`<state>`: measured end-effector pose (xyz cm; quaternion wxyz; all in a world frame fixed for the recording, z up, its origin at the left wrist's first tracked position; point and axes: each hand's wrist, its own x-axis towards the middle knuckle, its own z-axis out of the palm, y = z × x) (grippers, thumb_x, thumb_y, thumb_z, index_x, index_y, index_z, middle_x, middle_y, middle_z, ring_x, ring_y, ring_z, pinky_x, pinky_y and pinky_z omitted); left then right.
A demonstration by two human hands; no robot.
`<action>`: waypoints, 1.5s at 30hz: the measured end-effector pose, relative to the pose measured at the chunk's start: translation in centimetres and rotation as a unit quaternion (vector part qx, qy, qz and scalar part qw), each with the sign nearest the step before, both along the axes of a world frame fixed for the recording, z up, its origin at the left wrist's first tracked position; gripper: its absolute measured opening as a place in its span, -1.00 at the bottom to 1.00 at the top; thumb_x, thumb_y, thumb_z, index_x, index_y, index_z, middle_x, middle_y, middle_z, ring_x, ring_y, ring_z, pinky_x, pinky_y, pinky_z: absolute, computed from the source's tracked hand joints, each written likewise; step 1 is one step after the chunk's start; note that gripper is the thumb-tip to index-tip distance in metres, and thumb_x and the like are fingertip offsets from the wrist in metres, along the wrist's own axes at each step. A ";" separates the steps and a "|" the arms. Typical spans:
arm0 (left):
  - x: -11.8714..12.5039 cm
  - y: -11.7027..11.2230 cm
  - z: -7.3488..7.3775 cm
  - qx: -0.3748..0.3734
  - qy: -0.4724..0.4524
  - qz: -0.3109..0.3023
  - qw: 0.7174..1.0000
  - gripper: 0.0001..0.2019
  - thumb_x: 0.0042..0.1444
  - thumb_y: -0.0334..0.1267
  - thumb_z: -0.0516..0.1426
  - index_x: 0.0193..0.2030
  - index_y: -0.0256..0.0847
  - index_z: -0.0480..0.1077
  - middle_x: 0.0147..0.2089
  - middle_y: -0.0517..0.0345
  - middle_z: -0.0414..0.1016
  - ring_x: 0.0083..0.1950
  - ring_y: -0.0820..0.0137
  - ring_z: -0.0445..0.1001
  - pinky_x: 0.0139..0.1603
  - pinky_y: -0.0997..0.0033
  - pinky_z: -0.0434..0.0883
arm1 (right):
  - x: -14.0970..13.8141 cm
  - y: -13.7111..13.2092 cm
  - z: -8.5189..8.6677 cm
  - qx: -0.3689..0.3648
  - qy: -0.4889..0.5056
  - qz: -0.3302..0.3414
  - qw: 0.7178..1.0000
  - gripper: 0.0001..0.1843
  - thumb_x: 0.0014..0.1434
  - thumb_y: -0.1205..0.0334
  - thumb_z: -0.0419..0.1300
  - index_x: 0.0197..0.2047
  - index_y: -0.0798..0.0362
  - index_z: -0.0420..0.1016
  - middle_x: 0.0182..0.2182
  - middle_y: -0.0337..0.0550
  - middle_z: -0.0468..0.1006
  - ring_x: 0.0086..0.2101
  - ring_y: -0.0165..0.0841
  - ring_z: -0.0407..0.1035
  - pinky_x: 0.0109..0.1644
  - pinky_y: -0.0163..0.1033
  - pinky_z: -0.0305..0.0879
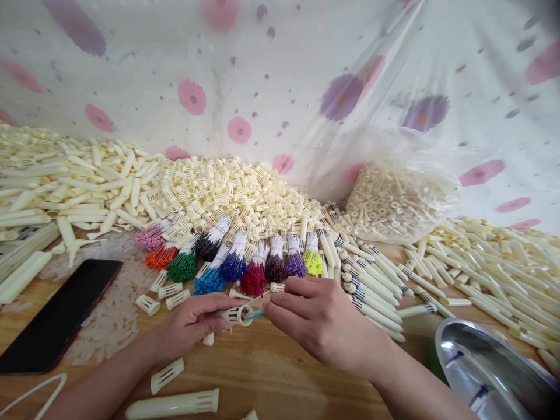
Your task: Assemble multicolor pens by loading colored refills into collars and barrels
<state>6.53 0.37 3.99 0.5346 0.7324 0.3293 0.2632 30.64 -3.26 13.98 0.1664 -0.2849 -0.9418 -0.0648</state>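
My left hand [192, 322] is closed around a cream plastic pen barrel [234, 315] whose open end faces right. My right hand [317, 318] pinches a thin refill [258, 298] with its tip at the barrel's mouth; a blue refill end [255, 314] shows inside the opening. Both hands hover just above the wooden table [262, 373]. Right behind them lies a fan of refill bundles [231, 262] in pink, orange, green, black, blue, red, purple and yellow-green.
Heaps of cream slotted caps [227, 195] and long barrels [65, 181] fill the back. Assembled pens [371, 280] lie to the right, beside a clear bag of parts [394, 204]. A black phone [61, 315] lies left, a metal bowl [490, 367] at bottom right.
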 end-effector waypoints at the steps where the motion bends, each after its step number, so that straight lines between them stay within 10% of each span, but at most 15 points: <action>1: 0.0 0.0 -0.1 0.003 0.002 0.001 1.000 -0.71 0.08 -0.26 0.16 -0.04 -0.04 0.53 -0.12 0.10 0.63 -0.14 0.26 0.55 -0.14 0.37 0.47 | 0.0 0.0 -0.1 -0.003 0.001 -0.002 1.000 -0.70 0.30 0.41 -0.02 -0.41 0.14 0.44 -0.55 -0.22 0.42 -0.52 -0.39 0.11 -0.50 -0.24 0.00; 16: 0.4 -0.3 0.3 -0.001 -0.024 0.028 0.999 -0.72 0.05 -0.36 0.17 -0.08 -0.05 0.55 -0.14 0.10 0.63 -0.15 0.28 0.55 -0.14 0.40 0.45 | 0.4 -0.3 0.0 0.012 0.022 0.009 1.000 -0.73 0.31 0.41 -0.04 -0.33 0.18 0.45 -0.52 -0.13 0.48 -0.48 -0.36 0.25 -0.45 -0.26 0.12; 25: 0.4 -0.2 -0.4 -0.002 -0.100 0.087 0.991 -0.80 -0.02 -0.43 0.22 -0.23 -0.11 0.54 -0.24 0.13 0.54 -0.17 0.33 0.50 -0.13 0.42 0.44 | -0.3 -1.6 -1.4 -0.218 0.274 -0.072 0.934 -0.88 0.29 0.29 0.05 -0.10 0.08 0.30 -0.32 -0.16 0.53 -0.35 -0.43 0.39 -0.30 -0.38 0.28; 33: 0.9 -0.3 0.0 -0.019 -0.122 0.119 0.985 -0.76 -0.06 -0.48 0.22 -0.26 -0.07 0.55 -0.26 0.18 0.56 -0.18 0.33 0.51 -0.15 0.42 0.45 | -3.2 -1.7 -2.7 -0.196 0.208 -0.130 0.949 -0.85 0.30 0.34 -0.04 -0.18 0.11 0.34 -0.43 -0.14 0.51 -0.46 -0.37 0.36 -0.40 -0.33 0.22; 41: 1.0 -0.4 -0.6 -0.041 -0.112 0.154 0.981 -0.79 -0.10 -0.45 0.26 -0.30 -0.11 0.56 -0.28 0.16 0.56 -0.20 0.32 0.51 -0.18 0.42 0.45 | -3.7 -1.0 -3.3 -0.344 0.324 -0.193 0.860 -0.91 0.29 0.29 -0.02 -0.22 0.04 0.29 -0.34 -0.16 0.56 -0.46 -0.42 0.35 -0.38 -0.34 0.22; 45: 0.9 -0.1 -0.9 -0.047 -0.133 0.154 0.978 -0.79 -0.11 -0.44 0.26 -0.30 -0.11 0.55 -0.29 0.16 0.56 -0.20 0.33 0.50 -0.17 0.44 0.44 | -2.6 -0.2 -3.9 -0.439 0.441 -0.176 0.763 -0.88 0.29 0.16 -0.02 -0.20 0.00 0.23 -0.38 -0.19 0.56 -0.51 -0.45 0.27 -0.44 -0.37 0.21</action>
